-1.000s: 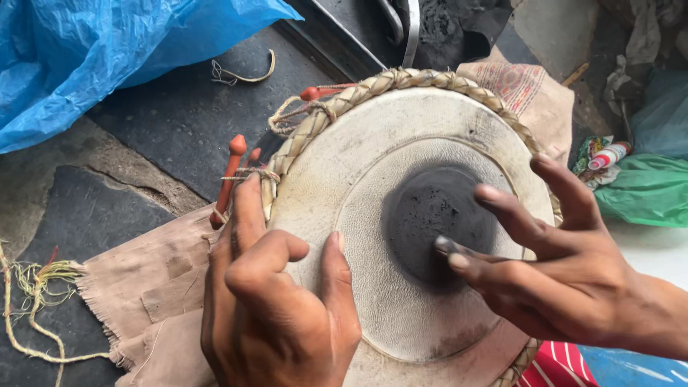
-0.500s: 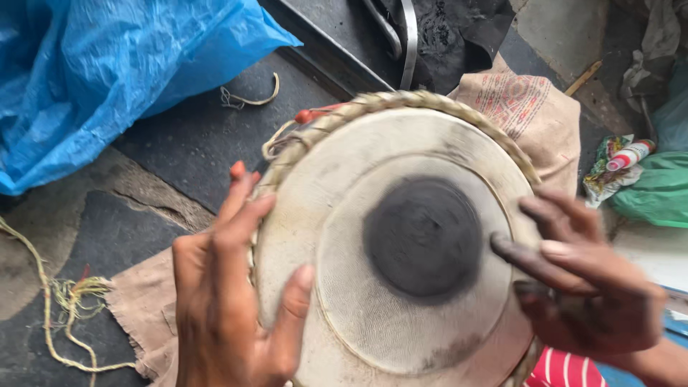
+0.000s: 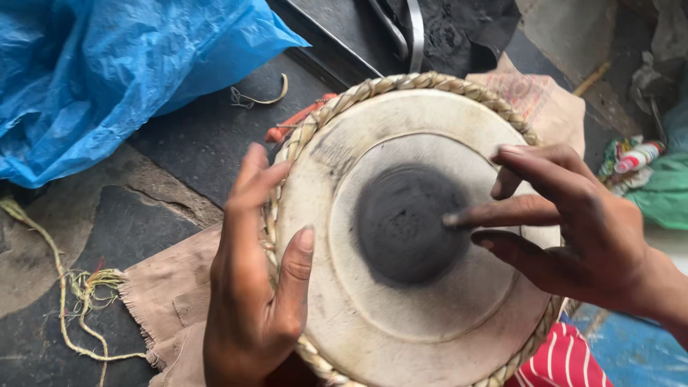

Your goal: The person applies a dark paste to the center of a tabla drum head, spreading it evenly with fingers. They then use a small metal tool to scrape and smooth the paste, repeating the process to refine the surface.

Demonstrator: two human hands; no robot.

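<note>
A round drum [image 3: 401, 136] with a pale skin head, a braided rim and a black round patch [image 3: 401, 222] in its middle fills the centre of the head view. My left hand [image 3: 254, 287] grips the drum's left rim, thumb lying on the skin and fingers over the braid. From the right, my right hand [image 3: 573, 229] reaches over the head with its fingers spread. One fingertip presses the right edge of the black patch. Both hands are smudged dark.
A blue plastic sheet [image 3: 93, 79] lies at the upper left. Brown cloth [image 3: 165, 301] sits under the drum, with frayed string [image 3: 72, 301] on the dark stone floor. Red-striped fabric [image 3: 559, 362] is at the bottom right, green plastic [image 3: 663, 193] at the right edge.
My left hand slid from the skin onto the left rim and now clasps it. My right hand's finger stayed on the black patch while the view shifted a little.
</note>
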